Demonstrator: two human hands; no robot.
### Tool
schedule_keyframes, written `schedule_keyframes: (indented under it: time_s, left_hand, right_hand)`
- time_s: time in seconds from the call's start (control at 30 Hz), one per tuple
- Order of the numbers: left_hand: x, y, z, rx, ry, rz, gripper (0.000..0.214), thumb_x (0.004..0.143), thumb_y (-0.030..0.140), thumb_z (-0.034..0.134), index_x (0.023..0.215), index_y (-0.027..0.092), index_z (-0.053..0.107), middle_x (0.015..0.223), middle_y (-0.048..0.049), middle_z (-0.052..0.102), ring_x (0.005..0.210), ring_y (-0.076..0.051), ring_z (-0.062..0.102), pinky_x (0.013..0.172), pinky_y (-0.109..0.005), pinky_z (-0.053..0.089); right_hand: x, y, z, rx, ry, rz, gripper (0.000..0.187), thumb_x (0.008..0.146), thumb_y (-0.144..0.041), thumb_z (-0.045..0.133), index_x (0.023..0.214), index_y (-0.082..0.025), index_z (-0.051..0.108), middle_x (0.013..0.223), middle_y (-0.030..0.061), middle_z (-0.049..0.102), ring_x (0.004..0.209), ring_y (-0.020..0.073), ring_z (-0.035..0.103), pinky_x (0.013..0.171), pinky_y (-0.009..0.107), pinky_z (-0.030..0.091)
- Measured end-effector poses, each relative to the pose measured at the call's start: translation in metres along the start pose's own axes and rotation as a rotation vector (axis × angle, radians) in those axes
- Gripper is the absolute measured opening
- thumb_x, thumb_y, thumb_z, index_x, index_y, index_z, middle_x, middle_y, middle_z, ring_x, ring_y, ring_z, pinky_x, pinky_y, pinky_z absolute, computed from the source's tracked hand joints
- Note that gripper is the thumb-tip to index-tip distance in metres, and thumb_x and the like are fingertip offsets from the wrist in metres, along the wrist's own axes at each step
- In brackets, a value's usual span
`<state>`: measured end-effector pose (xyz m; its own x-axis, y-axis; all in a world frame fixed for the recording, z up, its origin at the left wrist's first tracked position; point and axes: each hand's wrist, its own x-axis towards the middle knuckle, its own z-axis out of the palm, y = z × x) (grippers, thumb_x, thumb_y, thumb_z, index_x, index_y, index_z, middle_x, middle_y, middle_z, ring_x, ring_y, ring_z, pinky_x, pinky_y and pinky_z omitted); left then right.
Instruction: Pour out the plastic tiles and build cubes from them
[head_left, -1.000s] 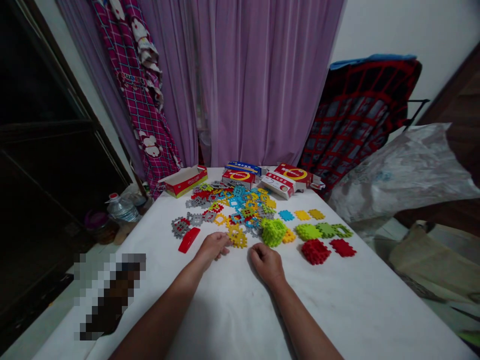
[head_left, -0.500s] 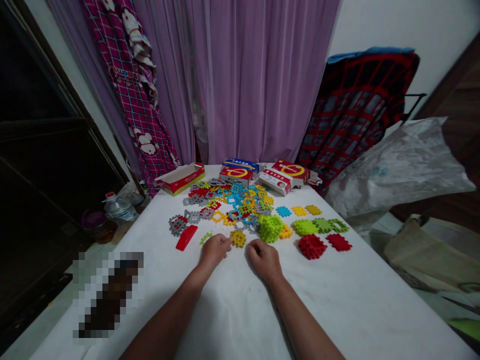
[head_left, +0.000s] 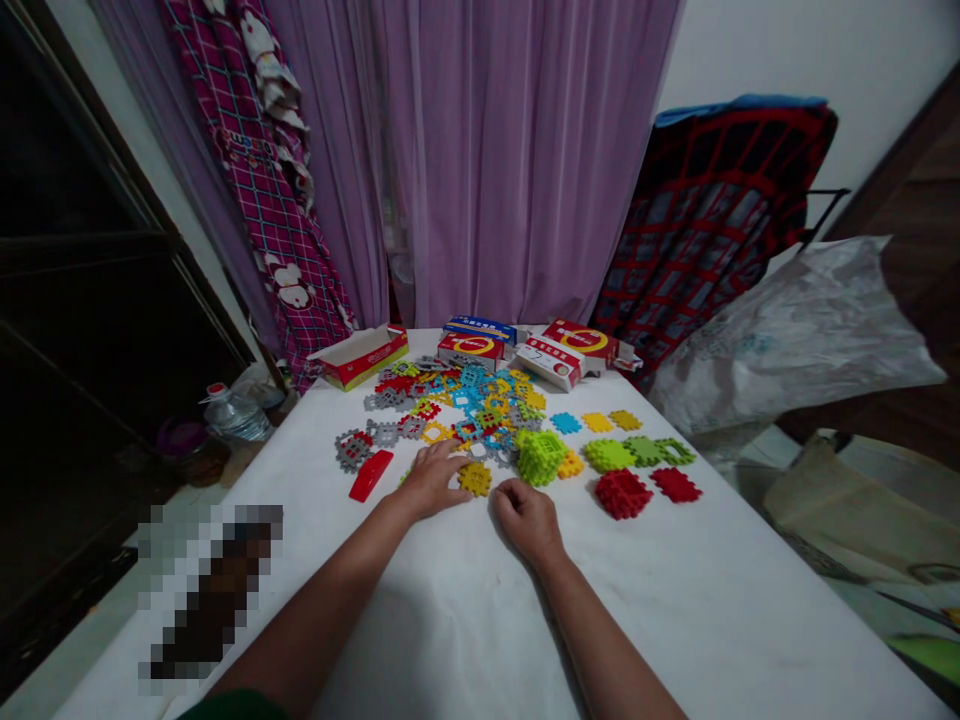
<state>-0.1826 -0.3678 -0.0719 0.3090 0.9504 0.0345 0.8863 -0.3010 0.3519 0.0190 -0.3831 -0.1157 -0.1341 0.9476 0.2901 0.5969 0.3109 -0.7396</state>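
My left hand (head_left: 431,482) reaches over the table with its fingers apart and nothing in it. Its thumb lies beside a dark-yellow notched piece (head_left: 475,479), perhaps touching it. Just right of that piece, my right hand (head_left: 529,515) rests on the tablecloth in a loose fist, and nothing shows in its fingers. A lime-green block built of interlocking pieces (head_left: 540,457) stands right behind the fist. Beyond my left fingers spreads a pile of mixed notched plastic pieces (head_left: 472,390) in grey, blue, yellow and red. My left hand hides most of a small green piece.
Further right lie a red built block (head_left: 622,494), a flat red piece (head_left: 676,485) and a row of green pieces (head_left: 641,452). Several cardboard boxes (head_left: 553,362) line the back edge. A curved red piece (head_left: 371,475) lies on the left, and a plastic bag (head_left: 795,340) bulges beyond the right edge.
My left hand has opened from a closed shape and moved slightly forward, spreading its fingers beside the dark-yellow piece. My right hand stays in place.
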Motion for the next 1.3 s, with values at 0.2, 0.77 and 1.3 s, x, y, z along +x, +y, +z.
schedule_keyframes:
  time_s: [0.2, 0.77, 1.3]
  left_hand:
    - [0.001, -0.013, 0.010, -0.052, 0.072, -0.042, 0.047, 0.073, 0.041, 0.076, 0.116, 0.026, 0.062, 0.149, -0.0118, 0.042, 0.139, -0.031, 0.036, 0.111, -0.051, 0.030]
    - [0.009, -0.013, 0.008, -0.001, 0.009, -0.055, 0.053, 0.070, 0.043, 0.077, 0.118, 0.024, 0.061, 0.149, -0.0135, 0.041, 0.140, -0.034, 0.034, 0.111, -0.053, 0.028]
    - [-0.006, -0.050, -0.014, 0.063, 0.065, -0.105, 0.036, 0.072, 0.040, 0.076, 0.100, 0.020, 0.065, 0.153, -0.0153, 0.034, 0.144, -0.035, 0.025, 0.113, -0.056, 0.023]
  right_hand:
    - [0.000, 0.001, 0.001, -0.009, 0.008, -0.005, 0.025, 0.081, -0.033, 0.046, 0.075, -0.022, 0.068, 0.068, 0.0016, 0.070, 0.062, 0.0145, 0.060, 0.062, 0.023, 0.040]
    - [-0.001, 0.000, -0.001, 0.003, -0.008, 0.011, 0.027, 0.082, -0.034, 0.046, 0.077, -0.021, 0.069, 0.070, 0.0019, 0.070, 0.064, 0.0148, 0.061, 0.062, 0.023, 0.041]
    - [-0.001, 0.001, 0.000, 0.008, -0.004, 0.011, 0.027, 0.081, -0.034, 0.046, 0.075, -0.022, 0.069, 0.069, 0.0010, 0.070, 0.065, 0.0151, 0.061, 0.063, 0.023, 0.042]
